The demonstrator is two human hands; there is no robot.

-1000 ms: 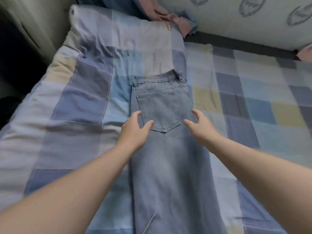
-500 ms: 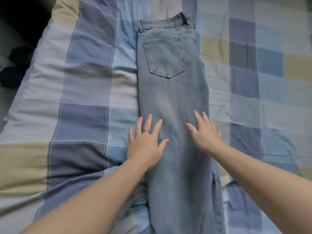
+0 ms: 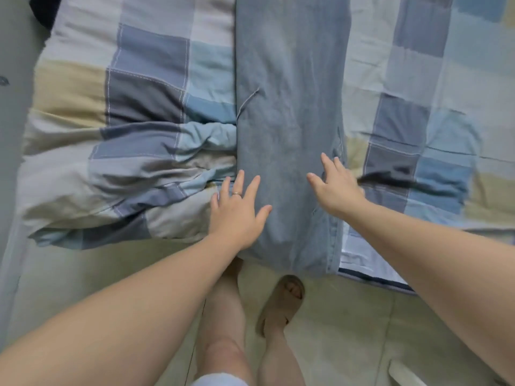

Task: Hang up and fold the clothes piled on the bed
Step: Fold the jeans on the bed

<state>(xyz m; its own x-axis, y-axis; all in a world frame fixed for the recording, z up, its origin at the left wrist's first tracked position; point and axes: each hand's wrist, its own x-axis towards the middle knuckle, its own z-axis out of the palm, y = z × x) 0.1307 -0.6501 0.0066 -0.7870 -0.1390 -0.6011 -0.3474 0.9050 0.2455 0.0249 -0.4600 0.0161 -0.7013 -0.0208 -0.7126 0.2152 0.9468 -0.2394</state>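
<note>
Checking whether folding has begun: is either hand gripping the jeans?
No, the left hand and the right hand both lie flat with straight fingers on the jeans.

A checked quilt [image 3: 145, 79] in blue, grey, cream and white squares lies rumpled along its near edge. Below that edge is pale floor [image 3: 348, 316], where a tan open-toed slipper [image 3: 281, 305] sits on a foot. Beyond the quilt's far-left corner is something dark [image 3: 46, 9], too blurred to name.
</note>
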